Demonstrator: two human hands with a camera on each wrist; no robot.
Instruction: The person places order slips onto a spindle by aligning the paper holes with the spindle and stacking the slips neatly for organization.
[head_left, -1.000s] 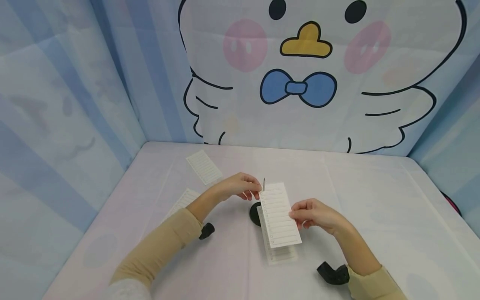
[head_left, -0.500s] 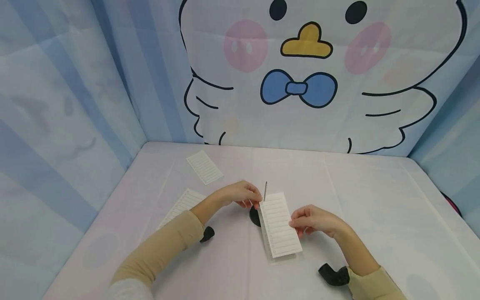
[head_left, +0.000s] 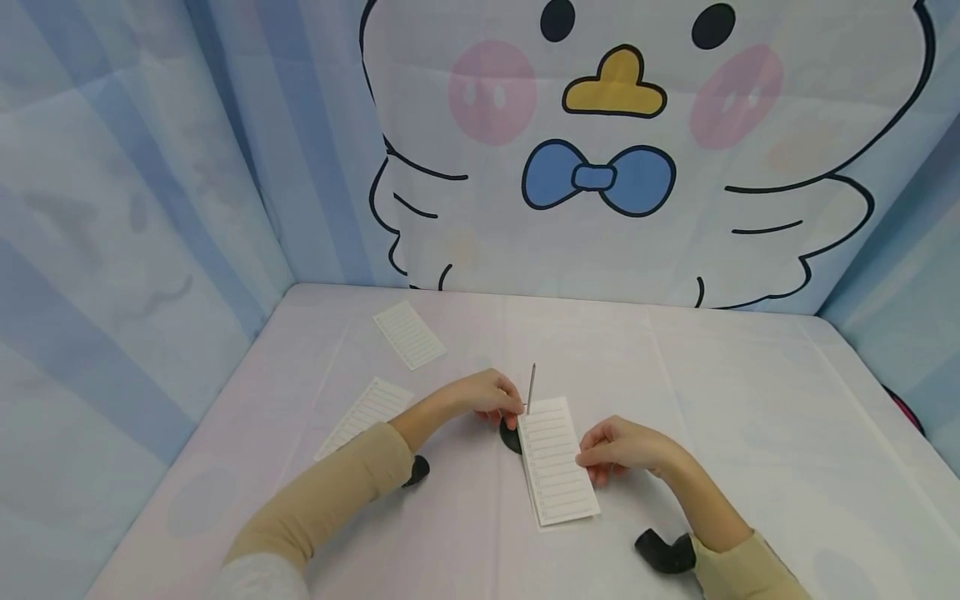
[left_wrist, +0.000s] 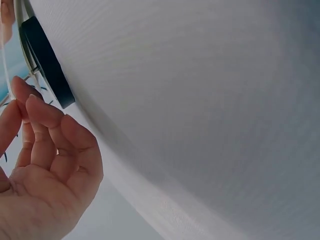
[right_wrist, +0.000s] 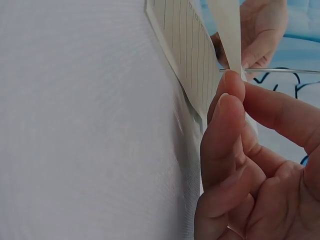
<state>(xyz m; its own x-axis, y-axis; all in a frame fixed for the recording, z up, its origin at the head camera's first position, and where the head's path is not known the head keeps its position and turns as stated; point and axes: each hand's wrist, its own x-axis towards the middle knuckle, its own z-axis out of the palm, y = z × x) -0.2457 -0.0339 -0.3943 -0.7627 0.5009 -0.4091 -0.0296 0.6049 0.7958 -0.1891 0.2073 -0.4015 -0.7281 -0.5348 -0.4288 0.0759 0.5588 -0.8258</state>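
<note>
A paper spike with a thin metal needle (head_left: 532,388) and a round black base (head_left: 510,436) stands mid-table. A white lined paper slip (head_left: 558,471) is on the needle near its top edge, over another lined slip (right_wrist: 182,50) seen below it in the right wrist view. My left hand (head_left: 495,396) pinches the slip's top left corner beside the needle. With thumb and forefinger, my right hand (head_left: 628,446) pinches its right edge. The left wrist view shows the black base (left_wrist: 47,62) just beyond the left fingertips. The slips hide most of the base.
Two more lined slips lie to the left: a far one (head_left: 408,335) and a nearer one (head_left: 366,414) partly under the left forearm. Black wrist cameras (head_left: 666,552) jut from the sleeves. A printed curtain (head_left: 600,250) closes off the table's back.
Both hands have moved down towards the table, bringing the upper slip down along the needle. More of the needle shows above it, and the gap to the slip below has narrowed.
</note>
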